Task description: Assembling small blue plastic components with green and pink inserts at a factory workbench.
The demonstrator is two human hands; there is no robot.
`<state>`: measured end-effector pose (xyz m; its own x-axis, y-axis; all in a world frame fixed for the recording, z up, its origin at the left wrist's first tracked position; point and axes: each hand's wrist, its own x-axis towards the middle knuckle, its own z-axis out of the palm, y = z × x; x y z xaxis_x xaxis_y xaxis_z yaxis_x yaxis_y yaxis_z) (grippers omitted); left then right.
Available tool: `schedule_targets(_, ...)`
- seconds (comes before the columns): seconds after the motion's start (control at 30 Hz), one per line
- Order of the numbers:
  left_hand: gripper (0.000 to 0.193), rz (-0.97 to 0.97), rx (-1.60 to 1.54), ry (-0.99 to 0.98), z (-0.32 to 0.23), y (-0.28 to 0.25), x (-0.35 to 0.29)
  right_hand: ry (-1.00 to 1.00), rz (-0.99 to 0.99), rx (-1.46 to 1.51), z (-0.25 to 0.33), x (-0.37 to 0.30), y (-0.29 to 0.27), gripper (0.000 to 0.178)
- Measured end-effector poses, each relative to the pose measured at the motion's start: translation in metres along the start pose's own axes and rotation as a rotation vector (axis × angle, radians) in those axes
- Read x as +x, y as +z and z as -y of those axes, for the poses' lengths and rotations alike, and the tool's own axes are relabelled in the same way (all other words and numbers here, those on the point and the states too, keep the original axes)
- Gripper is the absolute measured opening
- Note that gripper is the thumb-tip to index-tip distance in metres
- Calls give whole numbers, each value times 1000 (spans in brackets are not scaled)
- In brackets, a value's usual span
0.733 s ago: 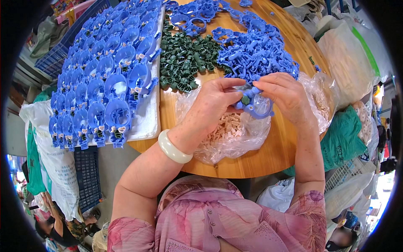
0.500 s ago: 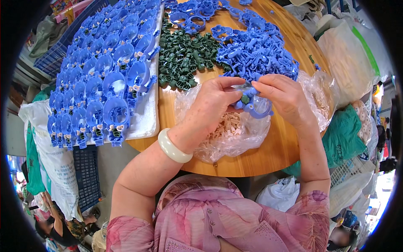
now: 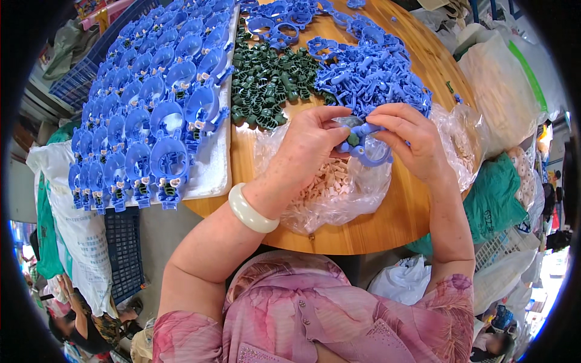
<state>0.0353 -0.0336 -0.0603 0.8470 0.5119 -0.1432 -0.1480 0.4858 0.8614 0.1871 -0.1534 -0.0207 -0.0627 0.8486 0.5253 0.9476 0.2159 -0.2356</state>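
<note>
Between my hands, above an open clear plastic bag (image 3: 242, 221), is a blue plastic toy part with a ring (image 3: 380, 162). A dark green piece (image 3: 353, 140) sits on it. My left hand (image 3: 311, 136), below a pale bangle, pinches the part from its left side. The fingers of my right hand (image 3: 411, 136) close on its upper right. Small peach-coloured pieces (image 3: 327, 187) fill the bag underneath. Just beyond my hands lie a heap of small blue plastic pieces (image 3: 375, 78) and a heap of dark green pieces (image 3: 269, 85).
Rows of blue ring-shaped assemblies (image 3: 139, 121) stand on a white foam board (image 3: 212, 163) at the left. Loose blue rings (image 3: 281, 27) lie at the far side of the round wooden table (image 3: 339, 239). Another bag of peach pieces (image 3: 457, 145) sits right. Stuffed plastic sacks (image 3: 502, 85) crowd the right side.
The fingers of my right hand have spread slightly and shifted their grip on the blue part. The part has tilted a little; my left hand keeps hold of it.
</note>
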Motion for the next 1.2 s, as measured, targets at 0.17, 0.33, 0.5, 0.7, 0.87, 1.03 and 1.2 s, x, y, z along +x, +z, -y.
schedule_targets(0.17,30,1,97,24,-1,2,-2,-38,22,3,-3,1,0,22)
schedule_targets(0.33,30,10,78,22,-2,1,-2,63,-7,71,0,-1,3,20)
schedule_targets(0.5,29,17,96,43,-2,0,-2,47,-6,84,-3,-1,5,20)
schedule_targets(0.7,29,17,91,51,-1,0,-1,29,-23,72,-2,0,4,20)
schedule_targets(0.87,29,-2,159,100,1,1,1,2,-61,54,-4,-4,9,21)
schedule_targets(1.03,28,-25,128,160,-1,2,0,182,-176,339,-1,-4,3,19)
schedule_targets(1.2,28,-102,106,271,-5,-1,5,490,-141,397,-37,-32,-13,10)
